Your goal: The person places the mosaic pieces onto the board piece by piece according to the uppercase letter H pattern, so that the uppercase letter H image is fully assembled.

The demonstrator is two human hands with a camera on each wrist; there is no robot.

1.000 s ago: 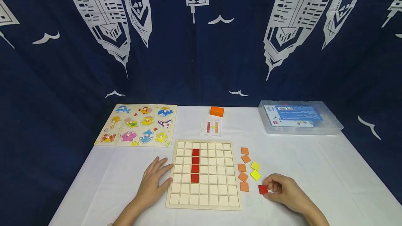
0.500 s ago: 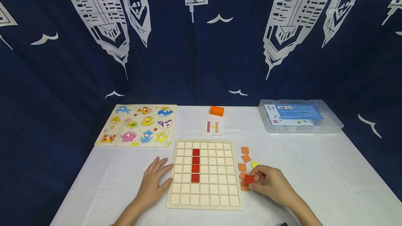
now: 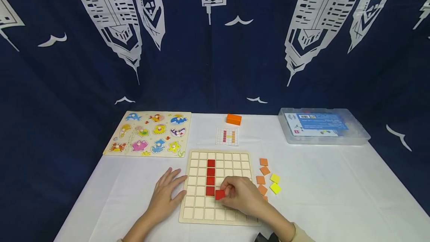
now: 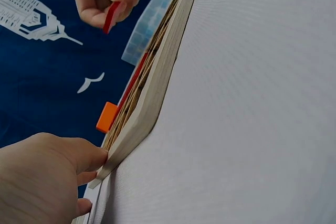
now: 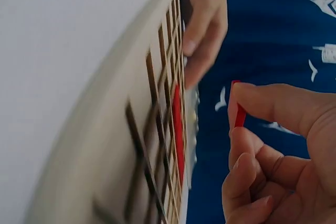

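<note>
A wooden grid board (image 3: 198, 212) lies on the white table with a column of several red square tiles (image 3: 210, 171) set in its cells. My right hand (image 3: 243, 195) is over the board, pinching one loose red tile (image 3: 220, 195) between thumb and fingers, just right of the column's lowest tile. In the right wrist view that tile (image 5: 240, 115) is held on edge, raised off the grid. My left hand (image 3: 167, 197) lies with fingers spread at the board's left edge; the left wrist view shows its fingertips touching the rim (image 4: 131, 129).
Orange tiles (image 3: 260, 180) and two yellow tiles (image 3: 275, 188) lie right of the board. Behind it are a printed pattern card (image 3: 227, 136) and an orange block (image 3: 233, 119). A sea-animal peg puzzle (image 3: 147, 133) is back left, a clear plastic box (image 3: 322, 126) back right.
My right hand has picked the red tile off the table and carried it left, over the orange tiles, onto the board area. My left hand stays at the board's edge.
</note>
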